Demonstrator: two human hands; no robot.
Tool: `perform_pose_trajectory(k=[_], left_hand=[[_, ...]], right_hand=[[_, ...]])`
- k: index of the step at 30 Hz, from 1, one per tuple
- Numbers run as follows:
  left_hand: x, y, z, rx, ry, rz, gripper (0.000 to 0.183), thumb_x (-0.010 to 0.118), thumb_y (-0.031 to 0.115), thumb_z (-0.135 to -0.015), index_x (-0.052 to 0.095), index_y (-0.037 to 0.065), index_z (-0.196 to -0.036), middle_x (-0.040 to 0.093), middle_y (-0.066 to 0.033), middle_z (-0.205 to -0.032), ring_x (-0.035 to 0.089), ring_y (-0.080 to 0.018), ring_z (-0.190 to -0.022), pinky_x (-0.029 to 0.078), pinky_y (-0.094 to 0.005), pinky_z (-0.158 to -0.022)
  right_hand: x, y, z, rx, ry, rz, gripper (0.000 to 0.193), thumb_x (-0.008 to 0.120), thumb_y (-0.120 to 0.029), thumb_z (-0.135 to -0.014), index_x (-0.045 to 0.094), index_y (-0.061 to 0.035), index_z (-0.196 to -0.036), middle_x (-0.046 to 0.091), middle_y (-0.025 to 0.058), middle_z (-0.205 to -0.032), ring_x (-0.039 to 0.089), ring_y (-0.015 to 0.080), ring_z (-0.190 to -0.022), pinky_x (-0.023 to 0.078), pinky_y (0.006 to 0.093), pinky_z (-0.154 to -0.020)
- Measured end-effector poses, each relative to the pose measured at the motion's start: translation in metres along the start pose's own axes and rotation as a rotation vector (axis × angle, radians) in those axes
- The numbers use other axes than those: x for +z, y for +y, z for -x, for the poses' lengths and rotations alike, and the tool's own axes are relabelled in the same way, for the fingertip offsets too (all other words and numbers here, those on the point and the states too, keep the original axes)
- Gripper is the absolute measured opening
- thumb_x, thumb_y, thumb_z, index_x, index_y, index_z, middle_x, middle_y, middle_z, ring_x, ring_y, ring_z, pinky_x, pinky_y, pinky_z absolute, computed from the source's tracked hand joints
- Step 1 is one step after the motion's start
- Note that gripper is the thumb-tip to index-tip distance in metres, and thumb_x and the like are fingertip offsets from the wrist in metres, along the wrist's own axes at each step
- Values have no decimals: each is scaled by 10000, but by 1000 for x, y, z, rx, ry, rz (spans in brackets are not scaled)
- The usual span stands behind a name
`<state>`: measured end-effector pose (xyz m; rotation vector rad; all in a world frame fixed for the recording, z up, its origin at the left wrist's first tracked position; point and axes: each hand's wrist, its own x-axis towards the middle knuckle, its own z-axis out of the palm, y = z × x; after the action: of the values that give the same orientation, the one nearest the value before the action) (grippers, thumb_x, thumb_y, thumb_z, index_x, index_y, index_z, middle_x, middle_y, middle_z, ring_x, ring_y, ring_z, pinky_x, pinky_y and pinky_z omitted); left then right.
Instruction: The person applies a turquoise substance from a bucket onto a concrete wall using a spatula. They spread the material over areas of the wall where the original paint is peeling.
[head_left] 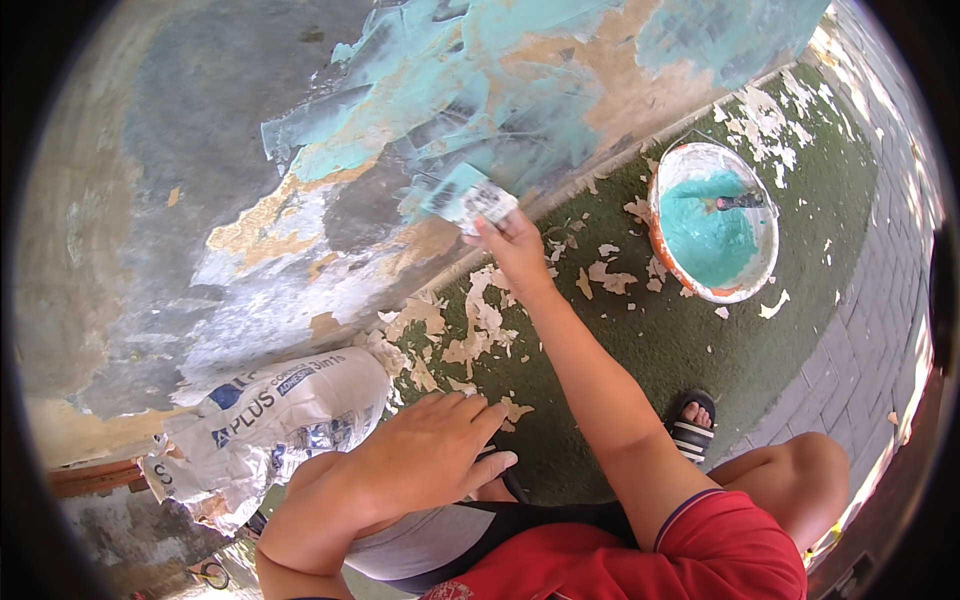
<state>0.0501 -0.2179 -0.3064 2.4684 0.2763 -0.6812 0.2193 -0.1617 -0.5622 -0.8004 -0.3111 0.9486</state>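
My right hand reaches out to the wall, closed on a flat, putty-smeared scraper. The scraper's blade lies against the wall, at the lower edge of a streaked turquoise coat. Over my bent knee my left hand lies loosely, fingers stretched out and nothing in it. To the right of my right hand stands a white-rimmed, orange-sided bucket holding turquoise paste. A dark tool handle sticks out of the paste at the bucket's right side.
Peeled paint flakes litter the green turf along the wall's foot. A crumpled white printed sack lies at lower left against the wall. Grey paving borders the turf on the right. My sandalled foot stands on the turf.
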Motion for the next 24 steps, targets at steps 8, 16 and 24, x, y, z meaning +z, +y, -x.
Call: perform_pose_trajectory(k=[8, 16, 24], left_hand=[[-5, 4, 6, 23, 28, 20, 507, 568, 364, -990, 556, -44, -1290, 615, -169, -1118, 591, -338, -1073, 484, -414, -948], [-3, 2, 4, 4, -1, 18, 498, 579, 352, -983, 559, -42, -1287, 615, -165, -1104, 592, -330, -1061, 483, -408, -944], [-9, 3, 8, 2, 8, 32, 494, 585, 352, -979, 564, -45, -1272, 614, -164, -1097, 593, -329, -1068, 483, -409, -946]], right_hand=[[-28, 23, 28, 111, -61, -11, 373, 619, -63, -988, 517, 26, -1336, 650, 95, -1235, 658, 167, -1067, 608, 347, -894], [2, 30, -4, 31, 33, 47, 377, 630, -60, -983, 524, 20, -1336, 654, 82, -1224, 650, 157, -1060, 611, 327, -869], [-59, 48, 25, 132, -32, 25, 398, 584, -67, -1007, 480, 9, -1384, 622, 87, -1282, 647, 176, -1085, 583, 344, -936]])
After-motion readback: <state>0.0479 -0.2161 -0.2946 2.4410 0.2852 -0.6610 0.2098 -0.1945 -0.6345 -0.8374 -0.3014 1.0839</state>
